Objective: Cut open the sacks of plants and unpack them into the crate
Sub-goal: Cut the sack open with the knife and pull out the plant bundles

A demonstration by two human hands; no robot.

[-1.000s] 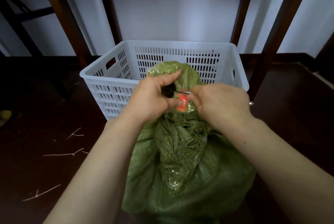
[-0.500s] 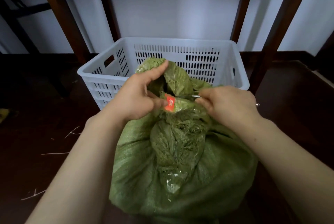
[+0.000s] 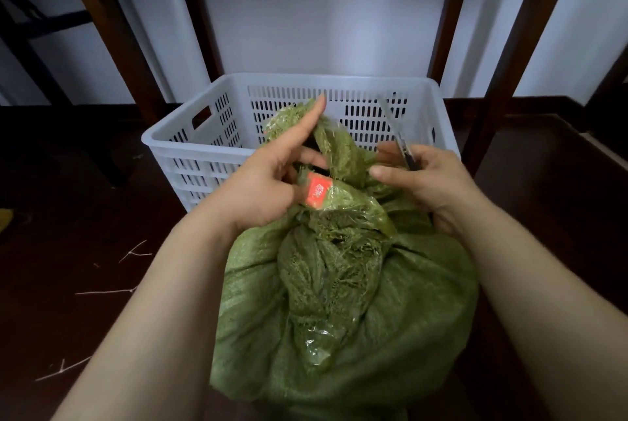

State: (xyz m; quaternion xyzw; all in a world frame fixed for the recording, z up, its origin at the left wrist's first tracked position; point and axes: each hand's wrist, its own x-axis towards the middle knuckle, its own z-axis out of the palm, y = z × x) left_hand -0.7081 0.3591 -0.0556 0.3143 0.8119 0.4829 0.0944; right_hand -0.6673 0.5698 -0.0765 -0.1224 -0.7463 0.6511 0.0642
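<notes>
Sack (image 3: pixel 339 301), green and woven, stands just before white crate (image 3: pixel 333 80). Left hand (image 3: pixel 265 183) pinches its gathered neck; right hand (image 3: pixel 435 183) grips scissors (image 3: pixel 397 133), blades pointing up.

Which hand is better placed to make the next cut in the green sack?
Likely the right hand: it holds the scissors, blades up beside the bunched top of the sack. The left hand holds that fabric steady.

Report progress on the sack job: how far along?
Done: little; the green woven sack stands in front of the white slotted plastic crate, neck bunched, red tag on it. In hand: left hand grips the sack's gathered top, right hand holds a thin metal cutting tool, blade up. Left: opening the sack and unpacking; no plants show in the crate.
</notes>
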